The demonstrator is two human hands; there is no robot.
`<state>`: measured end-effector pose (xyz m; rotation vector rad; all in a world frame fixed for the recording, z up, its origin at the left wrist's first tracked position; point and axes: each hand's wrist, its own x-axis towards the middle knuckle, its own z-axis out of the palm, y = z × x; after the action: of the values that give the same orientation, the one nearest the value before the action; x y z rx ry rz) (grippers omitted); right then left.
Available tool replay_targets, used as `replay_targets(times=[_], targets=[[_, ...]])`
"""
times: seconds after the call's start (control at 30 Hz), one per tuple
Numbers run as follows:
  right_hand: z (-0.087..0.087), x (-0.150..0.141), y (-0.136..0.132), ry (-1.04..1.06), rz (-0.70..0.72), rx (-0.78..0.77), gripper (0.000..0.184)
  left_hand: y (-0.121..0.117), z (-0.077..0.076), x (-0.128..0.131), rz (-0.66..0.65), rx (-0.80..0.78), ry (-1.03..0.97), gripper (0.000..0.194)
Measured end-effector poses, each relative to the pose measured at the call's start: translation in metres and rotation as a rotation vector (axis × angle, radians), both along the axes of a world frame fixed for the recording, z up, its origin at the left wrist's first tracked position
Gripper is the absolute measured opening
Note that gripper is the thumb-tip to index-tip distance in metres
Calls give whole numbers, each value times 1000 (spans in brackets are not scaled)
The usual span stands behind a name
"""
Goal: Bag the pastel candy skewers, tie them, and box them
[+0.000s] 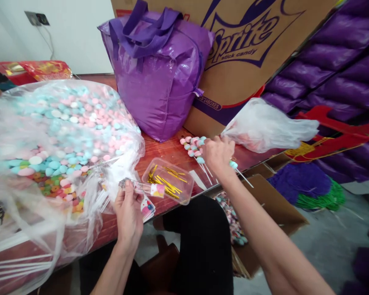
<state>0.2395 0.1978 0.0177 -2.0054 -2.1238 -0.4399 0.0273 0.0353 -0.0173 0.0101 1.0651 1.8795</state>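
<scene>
My left hand [129, 211] is closed on a small clear plastic bag [144, 188], which has a printed pink and yellow end pointing right. Beneath that hand lies a stack of printed cards [148, 208]. My right hand [218, 153] reaches to the far side of the table with its fingers curled down; what they pinch is hidden. Left of it, pink and blue candy sticks [192, 145] lie in a pile with white sticks toward me. Another stick with blue candy [233, 164] shows just right of my wrist. A white plastic bag [258, 127] touches or nearly touches my right fingertips.
A clear tray [187, 198] of gold twist ties [167, 186] sits between my hands. At left spreads a large clear bag of candies [64, 123]. Behind stand a purple tote bag [162, 78] and a cardboard box [233, 82]. An open carton [273, 205] is below the table edge.
</scene>
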Motion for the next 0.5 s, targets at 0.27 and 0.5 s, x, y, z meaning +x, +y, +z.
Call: replay_targets(times=[0.27, 0.5], targets=[[-25, 4, -9, -38, 33, -40, 30, 5, -2, -5, -7, -1, -39, 41], [-36, 0, -26, 38, 20, 64, 35, 6, -4, -9, 6, -58, -53, 45]])
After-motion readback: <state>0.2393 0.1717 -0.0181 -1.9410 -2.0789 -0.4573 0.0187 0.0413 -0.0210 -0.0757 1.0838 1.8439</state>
